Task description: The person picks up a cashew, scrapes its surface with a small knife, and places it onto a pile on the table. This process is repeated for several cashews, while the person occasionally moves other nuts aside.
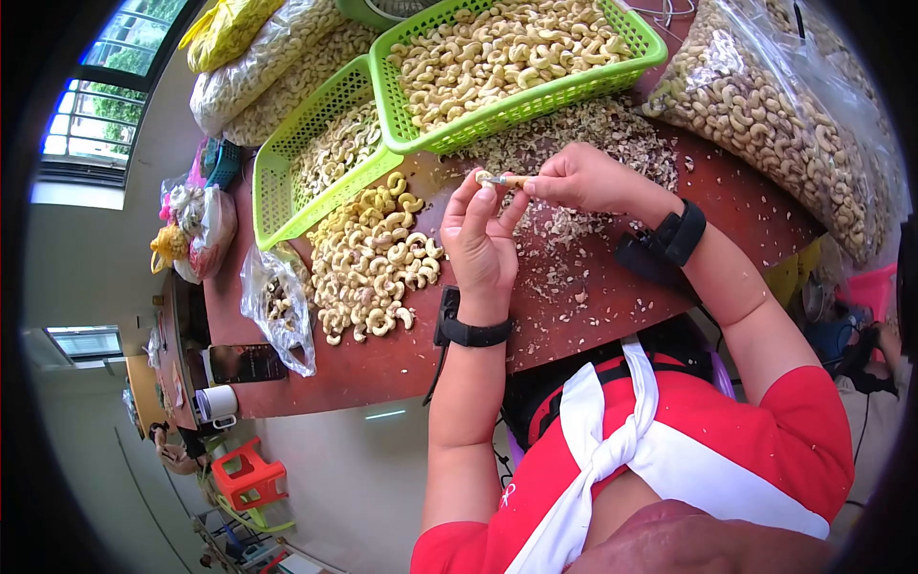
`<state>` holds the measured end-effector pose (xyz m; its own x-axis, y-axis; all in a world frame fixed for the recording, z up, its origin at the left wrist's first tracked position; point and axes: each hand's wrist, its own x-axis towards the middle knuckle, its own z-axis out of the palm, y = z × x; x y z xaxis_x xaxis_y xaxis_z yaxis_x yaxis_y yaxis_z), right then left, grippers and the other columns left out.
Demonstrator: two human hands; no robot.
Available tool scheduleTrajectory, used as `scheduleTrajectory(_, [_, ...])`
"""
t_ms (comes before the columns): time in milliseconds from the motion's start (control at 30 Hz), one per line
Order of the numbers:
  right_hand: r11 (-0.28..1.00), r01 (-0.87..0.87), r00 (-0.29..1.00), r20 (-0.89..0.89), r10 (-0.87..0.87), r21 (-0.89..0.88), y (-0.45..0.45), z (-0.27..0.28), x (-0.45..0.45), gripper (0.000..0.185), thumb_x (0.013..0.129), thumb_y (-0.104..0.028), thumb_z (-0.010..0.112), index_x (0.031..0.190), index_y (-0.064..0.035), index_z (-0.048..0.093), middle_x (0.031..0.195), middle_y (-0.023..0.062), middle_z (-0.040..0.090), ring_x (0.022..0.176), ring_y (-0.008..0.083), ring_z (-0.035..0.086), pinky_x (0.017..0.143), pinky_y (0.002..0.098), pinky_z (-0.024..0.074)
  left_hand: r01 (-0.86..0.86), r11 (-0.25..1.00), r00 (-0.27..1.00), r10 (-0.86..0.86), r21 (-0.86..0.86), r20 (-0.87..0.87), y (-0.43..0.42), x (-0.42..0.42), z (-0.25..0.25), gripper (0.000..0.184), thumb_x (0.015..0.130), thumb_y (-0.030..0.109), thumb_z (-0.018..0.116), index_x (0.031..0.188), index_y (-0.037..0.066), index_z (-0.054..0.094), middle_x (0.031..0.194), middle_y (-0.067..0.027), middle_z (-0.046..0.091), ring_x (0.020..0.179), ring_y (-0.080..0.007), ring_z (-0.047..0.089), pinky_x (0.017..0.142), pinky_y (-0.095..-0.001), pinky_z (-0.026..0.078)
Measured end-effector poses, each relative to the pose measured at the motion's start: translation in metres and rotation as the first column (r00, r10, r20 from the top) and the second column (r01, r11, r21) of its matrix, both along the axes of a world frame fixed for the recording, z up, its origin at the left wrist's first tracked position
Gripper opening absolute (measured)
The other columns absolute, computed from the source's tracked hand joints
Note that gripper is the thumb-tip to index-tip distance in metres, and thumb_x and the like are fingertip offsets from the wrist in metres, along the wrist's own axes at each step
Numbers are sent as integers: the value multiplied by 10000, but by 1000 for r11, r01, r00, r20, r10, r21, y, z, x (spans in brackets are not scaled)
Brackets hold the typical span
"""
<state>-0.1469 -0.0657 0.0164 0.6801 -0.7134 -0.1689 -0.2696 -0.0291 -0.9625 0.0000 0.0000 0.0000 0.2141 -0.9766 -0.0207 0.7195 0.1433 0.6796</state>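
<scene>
Between the thumb and fingers of my left hand (pixel 478 239) a single cashew nut (pixel 485 179) is pinched. My right hand (pixel 571 178) grips a small knife (pixel 516 181) by its light wooden handle, and the short metal blade touches the cashew. Below and left of my hands lies a loose pile of cashews (pixel 368 268) on the red-brown table (pixel 430 368). Bits of peeled skin (pixel 564 253) are scattered under and beyond my right hand. A green basket (pixel 521 91) heaped with cashews stands just beyond both hands.
Another green basket (pixel 271 191) with cashews tilts at the left. A large clear bag of cashews (pixel 775 134) leans at the right, and more full sacks (pixel 277 72) stand at the far left. A plastic bag (pixel 277 297), phone (pixel 249 364) and white mug (pixel 217 404) lie along the left side.
</scene>
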Motion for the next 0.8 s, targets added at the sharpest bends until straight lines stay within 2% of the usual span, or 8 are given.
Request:
scheduleTrajectory(233, [996,49,996,71,-54,75,-5,-4,-3,362,789,-290,520,517,-52,494,445,-58,378,391,26,290,357,197,209,-4,1000,1000,4,-11,-26,-1,-8,3,200,746,46,516,933,-18,484,858,-104,550,841,-186,548,783,-315,474])
scheduleTrajectory(333, [995,54,996,71,-61,87,-8,2,-8,370,782,-293,529,513,-40,504,434,-45,387,386,35,300,357,208,225,-1,999,997,4,39,-82,0,-5,5,154,762,56,526,904,8,490,844,-90,545,820,-184,554,714,-337,504])
scheduleTrajectory(400, [994,48,995,81,-56,96,-14,-3,-10,393,800,-302,514,503,-44,490,428,-48,370,376,34,282,353,208,213,-9,991,991,26,131,-129,0,-1,2,108,767,112,549,823,44,486,777,-71,547,671,-142,550,543,-257,499])
scheduleTrajectory(433, [994,44,996,78,-52,96,-15,-5,-10,393,800,-302,514,503,-44,490,428,-48,370,376,34,282,353,208,213,-13,991,991,30,132,-132,-1,2,-2,108,767,112,549,823,44,486,777,-71,547,671,-142,550,543,-257,499])
scheduleTrajectory(500, [995,34,993,112,-45,99,-13,-4,-9,398,803,-305,509,500,-48,484,422,-47,365,370,33,278,351,205,209,56,992,998,-50,114,-49,-3,6,-1,138,765,163,568,770,70,467,722,-59,541,516,-95,475,400,-198,394])
scheduleTrajectory(533, [994,32,993,110,-43,102,-12,-2,-9,398,803,-305,509,500,-48,484,422,-47,365,370,33,278,351,205,209,32,983,999,-36,183,17,-2,3,0,133,775,180,555,746,74,481,684,-33,519,484,-59,364,403,-162,306])
scheduleTrajectory(633, [994,39,995,86,-48,106,-10,0,-8,398,803,-306,509,502,-48,486,418,-47,362,366,33,278,348,204,209,-38,977,998,25,209,64,-2,4,2,109,774,147,556,753,66,487,697,-44,530,501,-59,389,409,-159,314])
scheduleTrajectory(800, [993,58,995,70,-66,107,-6,3,-6,396,796,-312,518,506,-45,486,417,-49,364,365,33,287,347,200,215,9,976,1000,-13,217,18,-4,14,-5,116,764,68,545,856,19,495,821,-106,555,693,-126,543,563,-179,471])
